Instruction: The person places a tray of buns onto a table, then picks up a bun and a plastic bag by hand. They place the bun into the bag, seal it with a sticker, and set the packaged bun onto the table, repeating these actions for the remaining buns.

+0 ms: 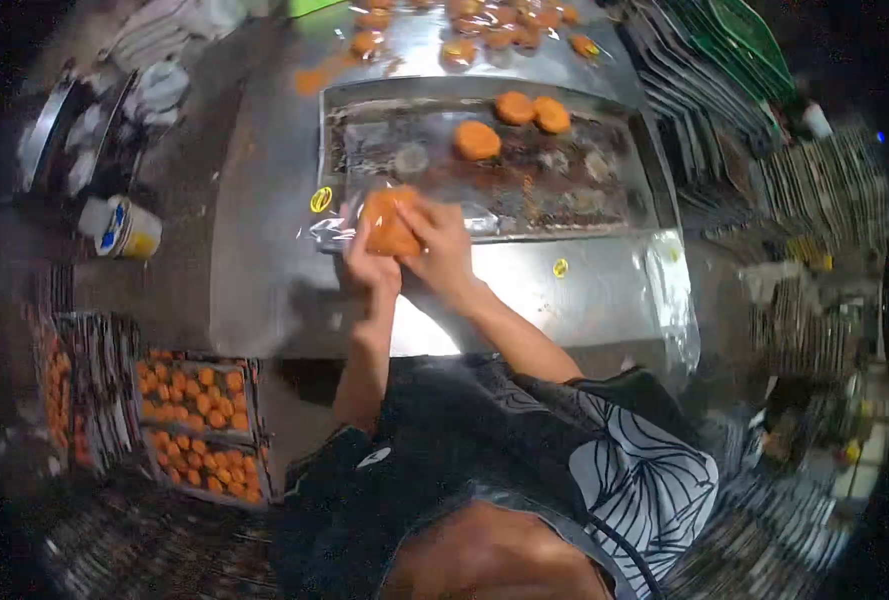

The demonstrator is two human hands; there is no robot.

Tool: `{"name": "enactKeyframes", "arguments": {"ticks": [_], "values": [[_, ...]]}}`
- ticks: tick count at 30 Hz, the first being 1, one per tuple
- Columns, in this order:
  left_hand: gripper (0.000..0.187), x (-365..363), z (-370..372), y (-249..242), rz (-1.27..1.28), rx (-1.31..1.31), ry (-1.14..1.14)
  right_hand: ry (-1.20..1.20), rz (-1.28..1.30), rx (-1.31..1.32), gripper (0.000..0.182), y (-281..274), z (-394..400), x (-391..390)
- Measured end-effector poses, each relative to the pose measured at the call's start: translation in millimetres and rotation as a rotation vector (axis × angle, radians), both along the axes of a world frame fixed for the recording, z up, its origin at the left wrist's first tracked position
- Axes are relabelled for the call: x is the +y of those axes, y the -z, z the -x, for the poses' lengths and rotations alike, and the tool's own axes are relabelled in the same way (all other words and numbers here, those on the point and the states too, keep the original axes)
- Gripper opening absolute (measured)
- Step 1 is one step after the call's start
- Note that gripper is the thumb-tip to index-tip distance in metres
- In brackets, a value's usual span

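My left hand (pixel 372 266) and my right hand (pixel 444 248) are both closed around an orange bun (pixel 389 222) in a clear plastic bag. They hold it over the near left corner of a dark, stained baking tray (pixel 499 240). The bag's loose plastic sticks out to the left, with a round yellow label (pixel 321 199) showing there. Three unwrapped buns, a larger one (pixel 477 141) and two (pixel 513 108) farther back, lie on the tray, beyond my hands. Motion blurs my fingertips a little.
Several bagged buns (pixel 499 38) lie on the metal table (pixel 264 260) beyond the tray. Clear bags (pixel 669 285) lie at its right edge. A white bucket (pixel 129 230) stands left. Racked trays of buns (pixel 202 400) are at lower left, stacked trays (pixel 679 90) at right.
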State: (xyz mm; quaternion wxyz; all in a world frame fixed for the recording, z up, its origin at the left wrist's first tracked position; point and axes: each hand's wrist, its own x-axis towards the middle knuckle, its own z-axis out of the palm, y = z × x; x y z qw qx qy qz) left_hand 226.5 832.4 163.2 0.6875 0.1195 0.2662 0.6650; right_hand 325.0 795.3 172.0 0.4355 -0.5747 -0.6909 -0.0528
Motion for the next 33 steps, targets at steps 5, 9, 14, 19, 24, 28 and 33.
{"name": "enactKeyframes", "arguments": {"ticks": [5,9,14,19,24,28,33], "values": [[0.043,-15,-34,20,0.071,-0.182,0.223,0.038,0.078,0.084,0.062,-7,-8,-6],[0.037,-15,-21,-12,-0.005,-0.299,0.480,0.019,0.112,0.623,0.062,-18,-10,-28],[0.031,-62,-51,30,-0.021,0.359,0.816,0.096,0.763,0.336,0.035,-19,-108,-32],[0.041,-122,-146,51,-0.744,1.166,1.379,0.136,-0.273,0.127,0.017,-98,-181,44],[0.034,-170,-218,122,-1.173,1.309,1.046,-0.042,0.024,0.218,0.037,-38,-192,-63],[0.019,-153,-261,141,-0.899,1.193,1.418,0.454,0.603,0.731,0.021,79,-238,-221],[0.025,-125,-237,166,-0.651,0.998,1.513,0.126,0.877,0.854,0.030,80,-257,-248]]}}
